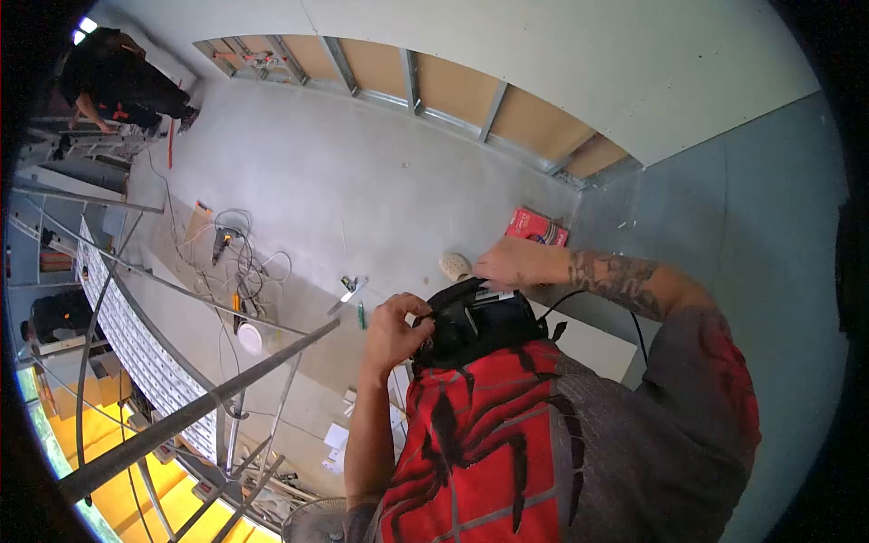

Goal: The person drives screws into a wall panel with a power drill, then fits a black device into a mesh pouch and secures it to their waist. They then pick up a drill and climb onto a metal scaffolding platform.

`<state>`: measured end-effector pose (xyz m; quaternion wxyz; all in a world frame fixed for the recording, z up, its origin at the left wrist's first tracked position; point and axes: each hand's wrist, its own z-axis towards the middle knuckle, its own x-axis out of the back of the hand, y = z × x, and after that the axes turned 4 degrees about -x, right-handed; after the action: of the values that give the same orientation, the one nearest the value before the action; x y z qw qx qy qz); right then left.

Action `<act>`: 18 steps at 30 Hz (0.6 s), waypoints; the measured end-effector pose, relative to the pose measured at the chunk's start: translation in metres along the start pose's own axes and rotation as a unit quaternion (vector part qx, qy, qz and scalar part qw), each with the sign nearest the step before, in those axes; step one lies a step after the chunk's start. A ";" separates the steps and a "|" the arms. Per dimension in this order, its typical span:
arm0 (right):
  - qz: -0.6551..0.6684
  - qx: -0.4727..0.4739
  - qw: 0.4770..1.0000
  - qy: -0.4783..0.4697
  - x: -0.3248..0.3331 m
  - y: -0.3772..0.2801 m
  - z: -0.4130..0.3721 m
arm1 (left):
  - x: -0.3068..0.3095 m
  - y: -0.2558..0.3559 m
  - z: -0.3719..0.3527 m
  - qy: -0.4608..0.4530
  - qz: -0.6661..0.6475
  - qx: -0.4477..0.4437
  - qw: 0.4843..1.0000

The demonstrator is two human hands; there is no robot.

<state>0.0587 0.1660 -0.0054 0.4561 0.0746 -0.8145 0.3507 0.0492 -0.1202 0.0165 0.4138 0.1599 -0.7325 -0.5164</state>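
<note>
A black waist bag (480,319) hangs at my belly against my red and dark shirt, its top gaping and dark things inside. My left hand (398,333) is closed at the bag's left edge, thumb and fingertips pinching the rim. At the far right rim, my right hand (507,263) is closed with its fingers curled down over the edge; the fingertips are hidden. Beside that hand a small pale label shows on the bag. A thin black cable (639,333) loops out on the right.
Scaffold tubing (208,407) and a perforated metal deck (145,344) stand to my left. Down on the floor lie a drill (223,241) among tangled cables, a white bucket (253,338) and a red box (538,226). Another person (118,77) is at upper left, by a ladder.
</note>
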 end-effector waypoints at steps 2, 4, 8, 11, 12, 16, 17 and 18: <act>-0.041 -0.016 0.999 0.005 0.011 -0.007 -0.011 | -0.001 -0.005 0.003 0.004 0.011 -0.031 0.999; -0.055 -0.053 0.997 -0.023 0.014 -0.012 -0.012 | -0.003 -0.003 0.004 0.008 0.020 -0.058 0.998; 0.026 -0.067 0.995 -0.064 0.023 0.001 -0.018 | -0.008 0.014 0.011 -0.014 0.026 -0.028 0.999; 0.136 -0.083 0.987 -0.027 0.022 0.006 -0.019 | -0.005 0.010 0.012 -0.033 0.050 -0.024 0.998; 0.133 -0.086 0.987 -0.028 0.019 0.006 -0.022 | -0.004 0.009 0.013 -0.048 0.072 -0.017 0.996; 0.136 -0.106 0.985 0.031 0.006 0.018 -0.035 | -0.006 0.008 0.017 -0.046 0.066 -0.025 0.996; 0.122 -0.085 0.989 0.022 0.011 0.020 -0.036 | -0.009 0.007 0.020 -0.045 0.084 -0.027 0.995; 0.121 -0.088 0.988 0.022 0.016 0.022 -0.037 | -0.011 0.007 0.023 -0.046 0.101 -0.032 0.993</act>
<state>0.0659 0.2090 0.0088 0.4327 -0.0727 -0.8350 0.3321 0.0396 -0.0951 0.0149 0.4347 0.0475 -0.7462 -0.5020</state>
